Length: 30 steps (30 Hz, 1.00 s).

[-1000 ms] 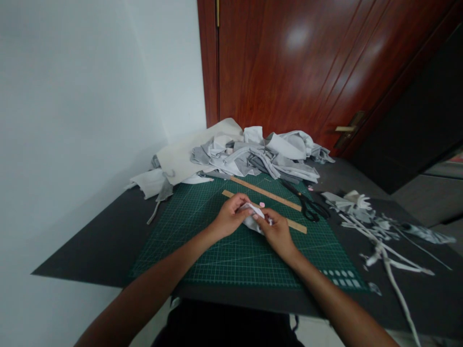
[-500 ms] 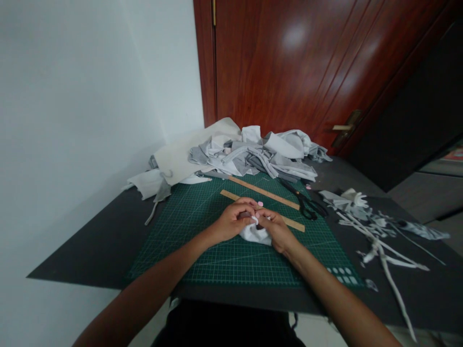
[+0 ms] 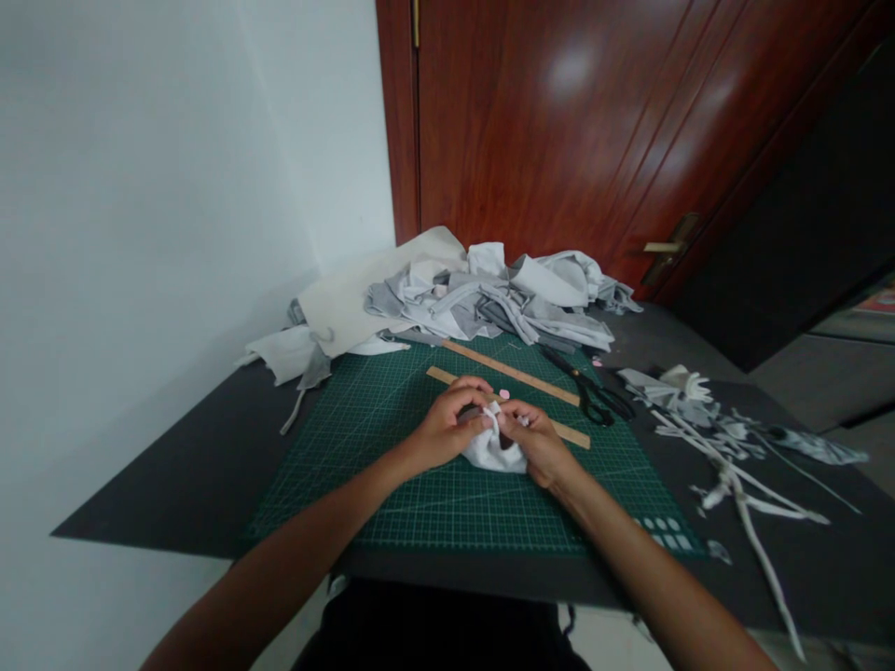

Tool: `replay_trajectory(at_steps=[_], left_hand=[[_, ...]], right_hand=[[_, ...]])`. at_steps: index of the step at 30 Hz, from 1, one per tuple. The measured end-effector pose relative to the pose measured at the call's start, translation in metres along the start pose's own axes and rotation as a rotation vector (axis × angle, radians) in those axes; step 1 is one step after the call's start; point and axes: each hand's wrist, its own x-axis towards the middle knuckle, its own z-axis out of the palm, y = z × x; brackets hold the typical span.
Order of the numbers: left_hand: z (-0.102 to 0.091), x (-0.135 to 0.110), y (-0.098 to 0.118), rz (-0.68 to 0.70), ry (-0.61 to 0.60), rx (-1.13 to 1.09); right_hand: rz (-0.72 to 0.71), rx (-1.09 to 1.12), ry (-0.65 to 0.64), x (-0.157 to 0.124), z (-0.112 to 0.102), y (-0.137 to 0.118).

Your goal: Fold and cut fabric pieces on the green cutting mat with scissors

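A small piece of white fabric (image 3: 491, 455) is bunched between my two hands over the green cutting mat (image 3: 447, 522). My left hand (image 3: 451, 424) pinches its upper edge between thumb and fingers. From the other side, my right hand (image 3: 535, 440) grips the same edge, so the fingertips of both hands nearly meet. The lower part of the fabric hangs in a loose curve towards me. Just beyond my fingers is a small pink piece (image 3: 504, 394). A wooden ruler (image 3: 570, 433) passes partly hidden behind my hands.
Farther back lie a second wooden ruler (image 3: 514, 372) and black scissors (image 3: 594, 401). Grey and white fabric pieces (image 3: 489, 298) are heaped by the door (image 3: 531, 130), beside a cream sheet (image 3: 350, 303). Fabric scraps and strips (image 3: 727, 480) lie on the dark table at the right.
My fingertips have shifted slightly on the fabric, and a little white end now sticks up between them. The other things lie where they were.
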Motion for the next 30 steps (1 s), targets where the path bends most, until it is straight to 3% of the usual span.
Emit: replay_trajectory(at_steps=[4, 10, 21, 30], left_hand=[[0.0006, -0.0015, -0.0039, -0.096, -0.012, -0.073], [0.0028, -0.0026, -0.0038, -0.233, 0.001, 0.050], [0.0033, -0.0030, -0.0028, -0.175, 0.013, 0.146], [0.0021, -0.0004, -0.0106, -0.301, -0.053, 0.009]], right_hand=[[-0.074, -0.037, 0.019, -0.0008, -0.0012, 0.0042], [-0.120, -0.091, 0.040, -0.0022, -0.0010, 0.0043], [-0.074, -0.155, 0.015, -0.0012, 0.0023, 0.0035], [-0.082, -0.183, -0.073, 0.0026, -0.0061, 0.0023]])
